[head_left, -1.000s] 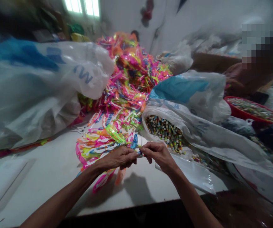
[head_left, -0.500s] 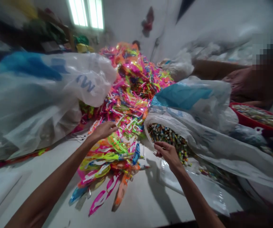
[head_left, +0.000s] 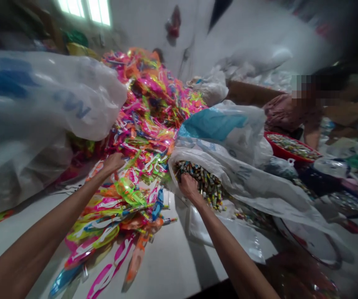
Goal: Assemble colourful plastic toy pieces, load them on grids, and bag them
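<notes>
My left hand (head_left: pixel 115 162) rests at the left edge of a large heap of bright plastic pieces (head_left: pixel 154 95) in pink, orange, yellow and green. Its fingers curl down into the heap, and what they hold is hidden. My right hand (head_left: pixel 188 185) reaches into the mouth of a white plastic sack (head_left: pixel 194 153). Its fingers are bent in among many small multicoloured cylinders (head_left: pixel 208 178), their tips out of sight. Between my forearms, a spread of long coloured plastic pieces (head_left: pixel 104 226), some with small tubes attached, lies on the white tabletop (head_left: pixel 166 261).
A big translucent sack (head_left: pixel 82 95) bulges on the left. Clear plastic bags (head_left: pixel 222 232) lie beneath the right sack's mouth. Farther right, a person (head_left: pixel 291 112) sits by a red basin (head_left: pixel 270 145) full of small items.
The view has swung to the right. My right hand has moved from the rim of the sack in among the cylinders. My left hand's fingers, stretched out before, are now bent into the heap.
</notes>
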Demonstrator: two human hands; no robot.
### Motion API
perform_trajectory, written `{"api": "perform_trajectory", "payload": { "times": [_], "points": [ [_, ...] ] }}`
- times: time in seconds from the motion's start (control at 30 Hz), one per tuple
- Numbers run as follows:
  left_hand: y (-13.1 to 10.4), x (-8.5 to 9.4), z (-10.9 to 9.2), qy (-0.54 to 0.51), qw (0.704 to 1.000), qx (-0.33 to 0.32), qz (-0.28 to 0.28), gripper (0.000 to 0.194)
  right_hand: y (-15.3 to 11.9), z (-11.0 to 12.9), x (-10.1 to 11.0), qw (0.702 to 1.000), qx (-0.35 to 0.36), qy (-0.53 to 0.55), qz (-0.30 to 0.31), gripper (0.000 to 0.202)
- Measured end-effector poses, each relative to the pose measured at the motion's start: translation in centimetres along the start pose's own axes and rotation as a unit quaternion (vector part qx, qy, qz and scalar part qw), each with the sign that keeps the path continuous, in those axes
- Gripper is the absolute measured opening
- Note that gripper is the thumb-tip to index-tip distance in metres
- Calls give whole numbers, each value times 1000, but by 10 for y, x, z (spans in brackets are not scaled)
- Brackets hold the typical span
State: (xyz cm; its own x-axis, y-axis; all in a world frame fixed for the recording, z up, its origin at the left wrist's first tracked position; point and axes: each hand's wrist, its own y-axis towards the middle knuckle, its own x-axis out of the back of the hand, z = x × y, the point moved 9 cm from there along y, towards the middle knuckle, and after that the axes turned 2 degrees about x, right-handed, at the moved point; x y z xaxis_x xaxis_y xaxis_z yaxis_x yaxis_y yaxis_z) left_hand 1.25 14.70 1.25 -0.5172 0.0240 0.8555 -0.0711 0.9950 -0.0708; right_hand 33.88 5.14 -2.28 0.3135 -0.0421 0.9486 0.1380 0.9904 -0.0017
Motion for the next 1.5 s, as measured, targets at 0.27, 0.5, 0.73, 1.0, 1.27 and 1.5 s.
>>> {"api": "perform_trajectory", "payload": {
  "times": [0.27,0.5,0.73,1.0,1.27,1.5],
  "points": [
    [-86,27,-37,-296,949,-73,80,36,-29,-14,18,998,-42,49,13,9],
    [-200,-12,-103,-441,839,-103,303,31,-92,47,52,771,-15,629,99,37],
    [-235,-37,-117,-409,835,-144,338,26,-117,89,65,707,20,702,86,34],
    [-241,-46,-111,-408,826,-152,359,31,-120,89,52,713,-2,696,85,35],
    [-246,-51,-109,-440,811,-109,370,27,-122,93,45,674,0,725,143,34],
    [-247,-49,-108,-438,820,-109,352,37,-125,96,46,701,28,694,163,33]
  ]
}}
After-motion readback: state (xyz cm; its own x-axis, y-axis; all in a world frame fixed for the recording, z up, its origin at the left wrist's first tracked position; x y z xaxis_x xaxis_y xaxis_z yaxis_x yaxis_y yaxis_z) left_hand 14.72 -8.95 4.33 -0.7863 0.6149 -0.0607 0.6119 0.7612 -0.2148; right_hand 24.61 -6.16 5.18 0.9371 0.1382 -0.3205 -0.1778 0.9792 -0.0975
